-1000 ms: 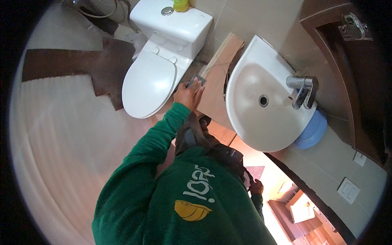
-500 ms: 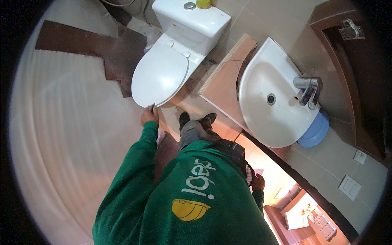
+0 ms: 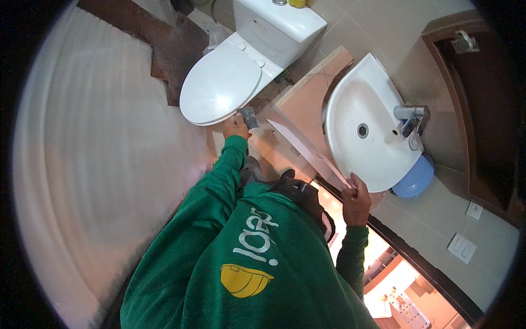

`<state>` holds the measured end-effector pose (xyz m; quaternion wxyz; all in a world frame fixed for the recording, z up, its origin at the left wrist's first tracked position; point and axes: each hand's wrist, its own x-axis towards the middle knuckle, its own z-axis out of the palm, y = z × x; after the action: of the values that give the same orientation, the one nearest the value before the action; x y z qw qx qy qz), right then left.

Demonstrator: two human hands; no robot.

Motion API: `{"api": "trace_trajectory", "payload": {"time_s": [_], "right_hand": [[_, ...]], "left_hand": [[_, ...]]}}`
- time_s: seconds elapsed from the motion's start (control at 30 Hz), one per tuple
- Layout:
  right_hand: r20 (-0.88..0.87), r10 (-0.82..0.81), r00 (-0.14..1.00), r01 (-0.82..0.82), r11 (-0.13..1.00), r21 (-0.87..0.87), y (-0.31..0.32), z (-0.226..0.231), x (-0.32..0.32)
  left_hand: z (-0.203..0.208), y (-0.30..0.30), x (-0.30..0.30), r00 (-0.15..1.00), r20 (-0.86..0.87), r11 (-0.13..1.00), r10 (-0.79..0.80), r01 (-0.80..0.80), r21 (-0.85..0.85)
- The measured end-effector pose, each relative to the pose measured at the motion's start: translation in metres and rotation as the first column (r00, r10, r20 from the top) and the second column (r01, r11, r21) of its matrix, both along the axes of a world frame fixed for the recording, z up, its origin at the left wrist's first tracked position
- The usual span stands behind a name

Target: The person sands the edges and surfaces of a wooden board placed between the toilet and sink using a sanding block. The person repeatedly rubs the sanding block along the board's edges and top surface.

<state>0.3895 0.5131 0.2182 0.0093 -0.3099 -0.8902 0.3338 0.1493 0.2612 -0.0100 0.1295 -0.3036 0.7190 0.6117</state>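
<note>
Left hand [image 3: 235,127], bare, in a green knitted sleeve [image 3: 227,170]: grip pinching one side of a small, flat, dark grey piece [image 3: 249,118], thumb side over its edge. Piece lies beyond the fingers, just beside the front curve of the white oval toilet lid [image 3: 222,85], which is down; material too small to tell

Right hand [image 3: 356,202], bare, at the near end of a light brown wooden panel [image 3: 309,104] with a pale front edge and a curved cutout. Fingers bent against that edge; whether the grip pinches it or only touches, cannot tell

White rounded ceramic basin [image 3: 359,159] beside the cutout, chrome tap [image 3: 412,115] on its far right side. Pale blue plastic container [image 3: 413,178] partly hidden below the basin. White square switch plate [image 3: 462,248] on the tiled wall, lower right
</note>
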Motion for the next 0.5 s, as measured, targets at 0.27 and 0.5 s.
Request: {"api": "trace_trajectory", "payload": {"time_s": [0.27, 0.5], "right_hand": [[-0.092, 0.680, 0.727, -0.663, 0.731, 0.160, 0.007, -0.036, -0.033], [-0.178, 0.804, 0.567, -0.745, 0.593, 0.305, -0.004, -0.084, -0.035]], "left_hand": [[0.060, 0.080, 0.127, 0.999, 0.027, 0.896, 0.039, -0.047, 0.442], [0.095, 0.119, 0.173, 0.999, 0.035, 0.905, -0.007, -0.008, 0.425]]}}
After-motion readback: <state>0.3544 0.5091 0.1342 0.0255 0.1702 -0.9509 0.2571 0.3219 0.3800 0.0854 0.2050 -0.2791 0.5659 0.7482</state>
